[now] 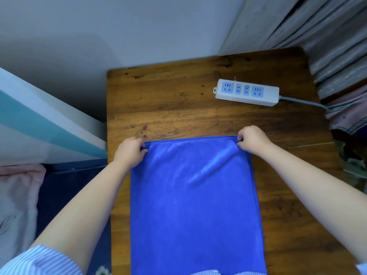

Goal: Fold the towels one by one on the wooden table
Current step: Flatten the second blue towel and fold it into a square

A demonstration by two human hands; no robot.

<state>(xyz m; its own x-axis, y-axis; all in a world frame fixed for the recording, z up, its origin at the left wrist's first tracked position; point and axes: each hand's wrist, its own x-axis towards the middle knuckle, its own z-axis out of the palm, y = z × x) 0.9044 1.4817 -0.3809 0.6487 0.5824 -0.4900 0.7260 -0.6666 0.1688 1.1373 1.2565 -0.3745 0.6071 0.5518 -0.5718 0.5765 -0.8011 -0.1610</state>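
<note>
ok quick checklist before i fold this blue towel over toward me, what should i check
1. Left hand pinching the far left corner: ok.
2. Right hand pinching the far right corner: ok.
3. Blue towel lying flat: not ok, a crease runs near the right hand.
4. Far edge straight between the hands: ok.
5. Power strip apart from the towel: ok.
6. Near edge lined up on the wooden table: cannot tell, it runs out of view.

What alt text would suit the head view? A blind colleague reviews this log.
Two bare hands, left and right, pinch the far corners of a blue towel spread on a wooden table. A white power strip lies beyond it.
</note>
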